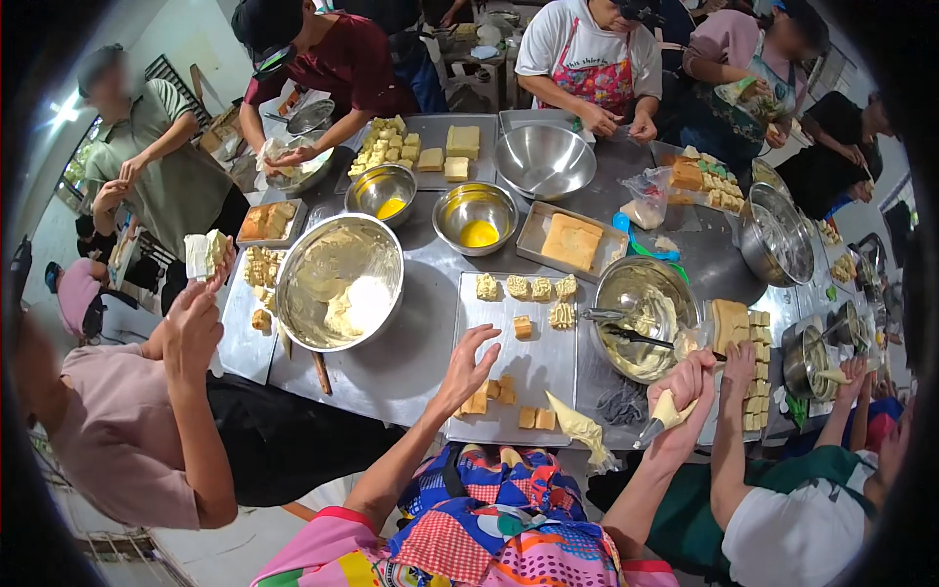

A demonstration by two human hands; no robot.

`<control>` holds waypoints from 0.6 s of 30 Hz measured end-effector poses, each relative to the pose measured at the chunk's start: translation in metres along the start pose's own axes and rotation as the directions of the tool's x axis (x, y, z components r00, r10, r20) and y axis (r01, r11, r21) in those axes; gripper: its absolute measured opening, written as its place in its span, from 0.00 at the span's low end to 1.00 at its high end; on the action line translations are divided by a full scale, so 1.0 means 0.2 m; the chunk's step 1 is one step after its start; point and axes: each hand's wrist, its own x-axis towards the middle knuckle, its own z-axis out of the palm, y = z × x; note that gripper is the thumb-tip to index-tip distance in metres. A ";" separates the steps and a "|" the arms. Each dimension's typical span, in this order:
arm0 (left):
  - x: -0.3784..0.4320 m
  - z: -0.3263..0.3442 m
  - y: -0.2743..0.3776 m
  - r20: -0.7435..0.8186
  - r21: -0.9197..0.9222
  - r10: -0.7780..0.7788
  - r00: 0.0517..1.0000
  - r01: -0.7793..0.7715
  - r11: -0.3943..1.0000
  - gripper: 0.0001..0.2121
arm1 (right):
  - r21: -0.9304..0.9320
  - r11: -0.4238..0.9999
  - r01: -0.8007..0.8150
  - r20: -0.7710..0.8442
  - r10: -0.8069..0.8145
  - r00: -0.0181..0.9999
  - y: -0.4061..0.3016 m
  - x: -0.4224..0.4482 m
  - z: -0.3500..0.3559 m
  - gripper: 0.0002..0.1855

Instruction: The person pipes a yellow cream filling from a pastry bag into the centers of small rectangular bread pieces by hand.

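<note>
My right hand (688, 389) grips a piping bag of pale cream (671, 412), its metal nozzle (647, 434) pointing down to the left. Fingers apart and holding nothing, my left hand (469, 363) hovers over a metal baking tray (517, 359). Plain cake cubes (480, 400) lie below that hand, and a pair of cubes (537, 418) sits near the tray's front edge. Farther back are several cream-piped cake cubes (541, 288) and one plain cube (522, 327). A second filled piping bag (578, 429) lies across the tray's front right corner.
Right of the tray stands a steel bowl of cream (678, 286) with a black-handled spatula (638, 337). A large cream bowl (378, 242) is at left. Behind are a yellow-liquid bowl (477, 202) and a cake pan (539, 257). Co-workers stand close on both sides; one holds cream-covered cake (202, 257).
</note>
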 end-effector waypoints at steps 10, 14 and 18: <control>0.10 0.06 -0.03 0.071 -0.072 0.056 0.996 -0.051 0.996 0.13 | 0.022 0.999 0.049 -0.045 -0.048 0.998 0.04 -0.08 -0.07 0.14; 0.11 0.14 -0.06 0.048 -0.101 0.030 0.998 -0.025 0.995 0.13 | 0.000 0.999 0.044 -0.038 -0.044 0.998 0.00 -0.02 -0.04 0.14; 0.13 0.19 -0.03 0.037 -0.116 -0.021 0.999 0.025 0.993 0.14 | 0.018 0.999 0.045 -0.071 -0.043 0.997 -0.07 0.04 -0.02 0.14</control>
